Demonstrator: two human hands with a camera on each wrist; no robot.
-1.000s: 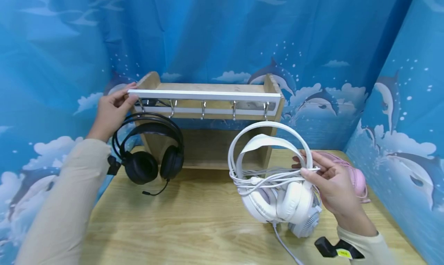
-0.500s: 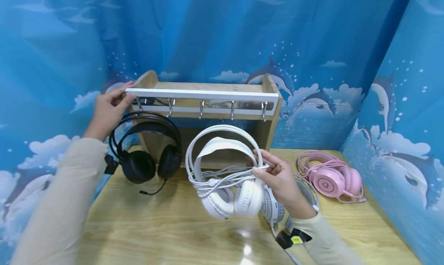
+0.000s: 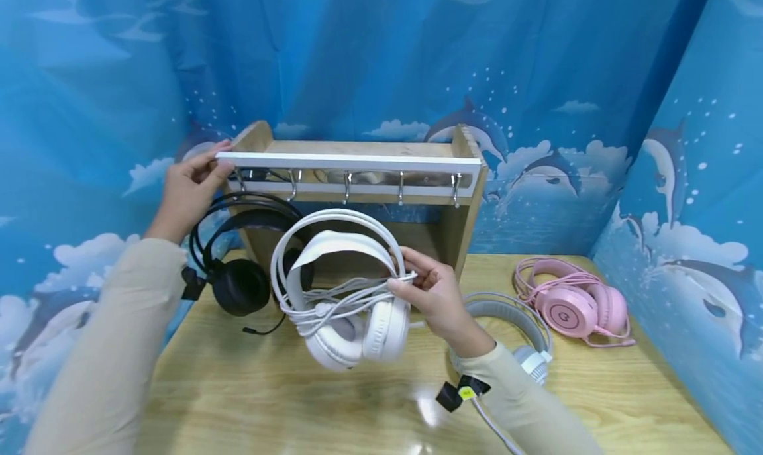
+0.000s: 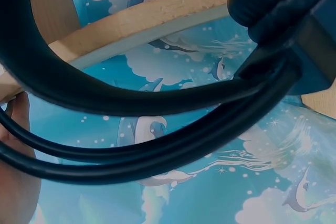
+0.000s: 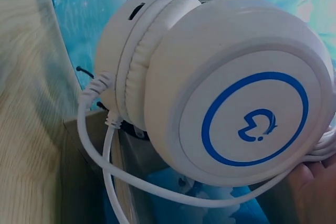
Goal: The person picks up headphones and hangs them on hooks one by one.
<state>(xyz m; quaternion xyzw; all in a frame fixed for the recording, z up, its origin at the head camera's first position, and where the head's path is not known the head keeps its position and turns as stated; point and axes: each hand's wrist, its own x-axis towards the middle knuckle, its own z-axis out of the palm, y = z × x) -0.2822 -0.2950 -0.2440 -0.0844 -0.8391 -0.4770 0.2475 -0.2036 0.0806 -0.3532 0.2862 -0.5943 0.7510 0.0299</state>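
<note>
My right hand [image 3: 430, 289] pinches the headband and wound cable of a white headset [image 3: 340, 283] and holds it up in front of the wooden hook rack [image 3: 357, 177]. Close up in the right wrist view, the white headset [image 5: 220, 93] shows an earcup with a blue ring logo. My left hand [image 3: 191, 187] grips the rack's left top corner at its white rail. A black headset [image 3: 247, 256] hangs from the leftmost hook; its black headband [image 4: 131, 98] fills the left wrist view. The other metal hooks [image 3: 401, 188] hang bare.
A grey-and-white headset [image 3: 512, 329] lies on the wooden table [image 3: 298, 402] behind my right forearm. A pink headset [image 3: 572, 303] lies at the back right. Blue dolphin-print curtains [image 3: 685, 177] close in the back and both sides.
My right hand has carried the white headset leftward, from the rack's right end to in front of its left-middle hooks, uncovering the pink and grey headsets. My left hand stays on the rack corner.
</note>
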